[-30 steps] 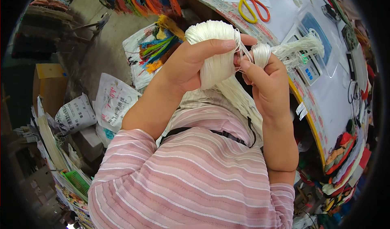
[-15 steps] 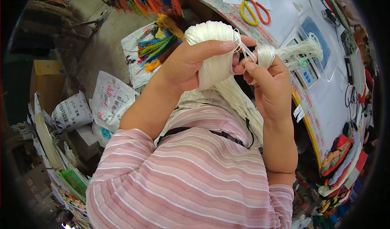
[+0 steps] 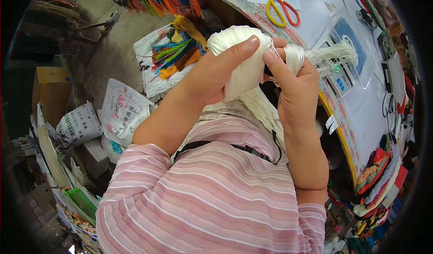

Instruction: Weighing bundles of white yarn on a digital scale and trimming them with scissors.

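Observation:
A thick skein of white thread (image 3: 246,76) is gripped in my left hand (image 3: 209,76), thumb laid along its front. My right hand (image 3: 293,85) is closed at the skein's right edge, its thumb pressing the thin strands there. Over that hand runs a smaller glossy bundle of white thread (image 3: 294,57), whose loose strands (image 3: 336,57) spread out above the table. More long white thread (image 3: 261,105) hangs below the skein across my lap. Several fingertips of both hands are hidden behind the thread.
Scissors (image 3: 283,14) with yellow and red handles lie on the table (image 3: 311,10) beside a digital scale (image 3: 341,83). Colored thread bundles (image 3: 178,53) rest on a white sack at the far left. Printed white bags (image 3: 124,112) and a cardboard box (image 3: 52,89) stand on the left.
My right hand has shifted slightly up and left, its thumb now against the skein's edge. The stretched strands between the hands have shortened. My left thumb has risen a little.

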Demonstrator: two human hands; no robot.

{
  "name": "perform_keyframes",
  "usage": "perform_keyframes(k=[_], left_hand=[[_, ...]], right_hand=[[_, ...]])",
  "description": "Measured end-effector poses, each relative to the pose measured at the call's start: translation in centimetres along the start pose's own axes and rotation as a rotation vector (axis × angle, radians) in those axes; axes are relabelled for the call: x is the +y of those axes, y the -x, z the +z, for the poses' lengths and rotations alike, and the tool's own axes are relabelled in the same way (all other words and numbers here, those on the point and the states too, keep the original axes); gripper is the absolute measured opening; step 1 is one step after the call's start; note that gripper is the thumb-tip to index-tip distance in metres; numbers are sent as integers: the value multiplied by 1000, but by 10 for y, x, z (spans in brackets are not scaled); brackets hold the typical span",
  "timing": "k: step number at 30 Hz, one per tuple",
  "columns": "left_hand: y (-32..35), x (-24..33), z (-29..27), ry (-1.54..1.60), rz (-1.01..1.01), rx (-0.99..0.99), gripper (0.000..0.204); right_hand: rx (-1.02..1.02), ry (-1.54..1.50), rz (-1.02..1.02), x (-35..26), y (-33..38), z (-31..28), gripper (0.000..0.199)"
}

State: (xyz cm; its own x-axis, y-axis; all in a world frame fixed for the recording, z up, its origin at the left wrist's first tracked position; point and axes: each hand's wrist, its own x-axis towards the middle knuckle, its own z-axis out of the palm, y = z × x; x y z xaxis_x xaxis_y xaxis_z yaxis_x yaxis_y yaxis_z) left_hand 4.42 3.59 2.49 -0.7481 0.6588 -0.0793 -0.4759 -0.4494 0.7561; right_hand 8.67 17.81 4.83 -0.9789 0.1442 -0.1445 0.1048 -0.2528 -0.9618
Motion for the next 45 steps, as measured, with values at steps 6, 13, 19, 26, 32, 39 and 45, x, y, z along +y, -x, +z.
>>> perform_keyframes(k=[6, 13, 19, 26, 32, 39, 45], left_hand=[[3, 0, 0, 31, 14, 15, 61], [5, 6, -8, 57, 98, -70, 66], [8, 5, -9, 117, 7, -128, 77], [9, 8, -7, 260, 17, -147, 59], [11, 6, -10, 321, 21, -143, 57], [6, 9, -9, 225, 78, -152, 55], [7, 9, -10, 232, 16, -109, 53]], right_hand=[[14, -17, -63, 7, 3, -4, 18], [-155, -130, 39, 0, 2, -17, 19], [-171, 158, 22, -3, 4, -2, 25], [-114, 60, 10, -2, 3, 3, 28], [-108, 98, 12, -1, 0, 2, 25], [-152, 32, 42, 3, 1, -7, 23], [-118, -74, 24, -2, 0, 3, 24]])
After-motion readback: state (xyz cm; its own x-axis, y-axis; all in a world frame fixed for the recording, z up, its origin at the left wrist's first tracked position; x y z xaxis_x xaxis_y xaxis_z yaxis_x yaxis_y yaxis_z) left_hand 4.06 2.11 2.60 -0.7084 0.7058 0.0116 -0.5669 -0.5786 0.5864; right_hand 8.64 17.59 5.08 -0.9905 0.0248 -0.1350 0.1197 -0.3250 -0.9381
